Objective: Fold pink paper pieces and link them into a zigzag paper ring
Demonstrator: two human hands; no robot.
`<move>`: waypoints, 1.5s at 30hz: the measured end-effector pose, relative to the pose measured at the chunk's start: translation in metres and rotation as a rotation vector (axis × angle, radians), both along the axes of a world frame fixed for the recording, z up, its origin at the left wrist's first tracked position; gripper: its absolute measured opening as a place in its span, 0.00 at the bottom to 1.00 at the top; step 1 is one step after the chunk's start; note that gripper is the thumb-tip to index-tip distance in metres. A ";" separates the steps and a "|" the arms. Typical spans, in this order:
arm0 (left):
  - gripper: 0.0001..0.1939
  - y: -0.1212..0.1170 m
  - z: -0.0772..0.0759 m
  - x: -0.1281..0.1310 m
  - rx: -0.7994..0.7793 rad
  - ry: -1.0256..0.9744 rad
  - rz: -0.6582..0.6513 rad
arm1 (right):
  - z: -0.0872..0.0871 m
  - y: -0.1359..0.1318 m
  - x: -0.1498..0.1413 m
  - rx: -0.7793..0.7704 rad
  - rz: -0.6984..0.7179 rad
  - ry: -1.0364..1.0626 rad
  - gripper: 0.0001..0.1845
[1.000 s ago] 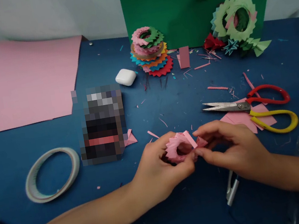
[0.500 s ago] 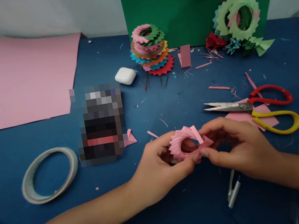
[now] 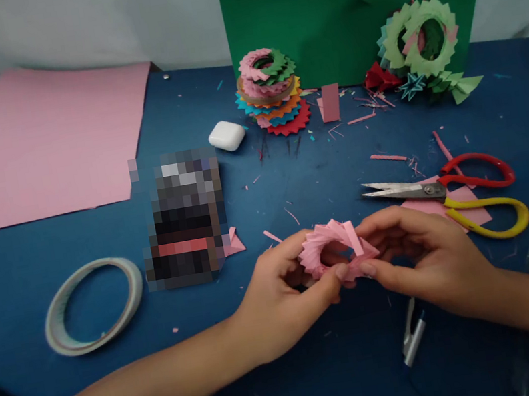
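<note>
Between both hands is a pink folded-paper ring [image 3: 315, 252] with a pointed, pleated rim, held just above the blue table. My left hand [image 3: 286, 285] grips its left side, thumb on the near edge and fingers curled behind. On the other side, my right hand [image 3: 419, 256] pinches the ring's right edge, where a pale strip stands up and a folded point juts out. Fingers partly hide the ring's lower rim. Scissors [image 3: 428, 189] with one red and one yellow handle lie behind my right hand, over a pink paper piece [image 3: 473, 203].
A tape roll [image 3: 133, 294] and a pixelated dark object [image 3: 185, 225] lie left. Farther back are a pink sheet [image 3: 56, 138], white case [image 3: 227, 136], stacked paper rings [image 3: 273, 98], a green bag [image 3: 317, 27] and green rings [image 3: 452, 45]. A silver-and-blue pen-like tool [image 3: 414, 338] lies nearest.
The view has shifted slightly, so background things sit a little differently. My left thumb has slid slightly left along the ring's near edge, and my right thumb sits slightly farther right.
</note>
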State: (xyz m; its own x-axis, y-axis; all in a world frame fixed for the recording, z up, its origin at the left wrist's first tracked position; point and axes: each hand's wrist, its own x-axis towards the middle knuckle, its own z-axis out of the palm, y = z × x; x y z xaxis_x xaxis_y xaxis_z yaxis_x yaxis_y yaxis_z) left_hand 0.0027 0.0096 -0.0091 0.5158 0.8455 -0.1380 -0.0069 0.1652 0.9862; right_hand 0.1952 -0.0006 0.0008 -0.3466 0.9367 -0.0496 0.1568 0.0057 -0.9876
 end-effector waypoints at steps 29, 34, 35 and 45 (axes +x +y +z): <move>0.04 -0.002 -0.001 0.002 0.097 0.090 0.142 | 0.008 0.002 -0.003 0.122 -0.185 -0.098 0.09; 0.03 0.000 0.000 0.003 0.137 0.126 0.153 | 0.007 -0.001 -0.004 0.209 -0.210 -0.128 0.09; 0.03 0.000 0.000 0.003 0.144 0.129 0.153 | 0.006 -0.001 -0.003 0.221 -0.210 -0.135 0.09; 0.01 -0.001 0.000 0.001 0.203 0.181 0.112 | 0.008 0.001 0.003 0.267 -0.127 -0.232 0.07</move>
State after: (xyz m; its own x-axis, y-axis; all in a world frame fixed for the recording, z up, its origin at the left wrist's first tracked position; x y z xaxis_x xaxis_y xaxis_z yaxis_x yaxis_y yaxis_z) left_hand 0.0033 0.0090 -0.0089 0.4004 0.9154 -0.0411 0.1652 -0.0280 0.9859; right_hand 0.1981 0.0005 0.0084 -0.2347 0.9621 0.1388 0.3920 0.2244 -0.8922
